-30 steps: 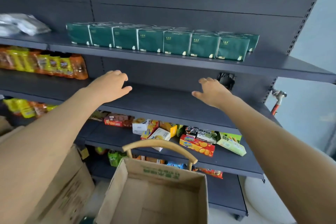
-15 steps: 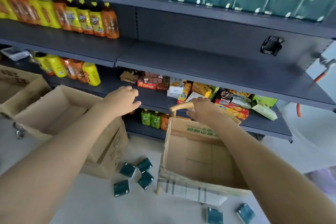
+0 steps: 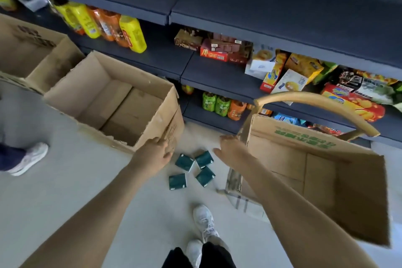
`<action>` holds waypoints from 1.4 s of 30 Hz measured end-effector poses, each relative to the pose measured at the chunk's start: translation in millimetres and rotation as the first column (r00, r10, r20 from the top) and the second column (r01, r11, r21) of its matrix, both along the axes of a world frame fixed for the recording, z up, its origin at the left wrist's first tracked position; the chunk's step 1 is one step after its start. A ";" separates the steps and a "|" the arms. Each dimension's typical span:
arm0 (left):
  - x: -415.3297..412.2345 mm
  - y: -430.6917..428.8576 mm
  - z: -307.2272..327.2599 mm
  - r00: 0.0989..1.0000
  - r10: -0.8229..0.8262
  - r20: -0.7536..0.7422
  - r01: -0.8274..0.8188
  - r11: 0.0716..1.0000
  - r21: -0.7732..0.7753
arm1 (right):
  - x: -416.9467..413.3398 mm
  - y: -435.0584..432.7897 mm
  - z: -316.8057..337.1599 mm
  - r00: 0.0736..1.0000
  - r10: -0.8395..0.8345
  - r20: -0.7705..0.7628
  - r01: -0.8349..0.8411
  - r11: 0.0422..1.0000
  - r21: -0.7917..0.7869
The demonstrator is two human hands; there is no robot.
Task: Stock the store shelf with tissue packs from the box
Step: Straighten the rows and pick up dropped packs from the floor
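On the floor (image 3: pixel 65 191), between the left box (image 3: pixel 97 85) and the right box (image 3: pixel 282 159), four tissue packs (image 3: pixel 184 162) wait unshelved (both boxes look empty); left hand (image 3: pixel 155 154) and right hand (image 3: pixel 230 148) reach down, loose, holding nothing.

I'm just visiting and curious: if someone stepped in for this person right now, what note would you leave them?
Left hand: open, empty, at the corner of the left cardboard box.
Right hand: open, empty, low beside the right cardboard box.
Four green tissue packs lie on the floor between the boxes.
Done: both boxes look empty.
Left: gather those packs and shelve them.
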State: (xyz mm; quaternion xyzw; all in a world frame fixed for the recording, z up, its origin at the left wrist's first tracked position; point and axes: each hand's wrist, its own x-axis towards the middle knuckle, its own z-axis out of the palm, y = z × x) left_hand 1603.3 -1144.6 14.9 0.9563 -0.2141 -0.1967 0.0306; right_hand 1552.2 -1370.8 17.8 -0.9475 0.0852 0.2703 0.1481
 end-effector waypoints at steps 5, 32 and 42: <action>3.0 32.8 -62.6 0.988 0.117 -0.100 -0.117 0.993 0.012 | 12.1 28.2 -65.1 0.994 0.039 -0.106 -0.040 0.999 -0.011; -5.0 95.0 -631.6 0.650 0.552 -0.522 -0.689 0.717 -0.100 | -23.6 71.3 -606.2 0.772 -0.607 -0.186 0.626 0.777 0.063; -23.5 77.1 -730.0 0.516 0.722 -0.460 -0.856 0.412 -0.314 | -14.0 38.5 -709.8 0.657 -0.741 0.136 0.720 0.671 0.177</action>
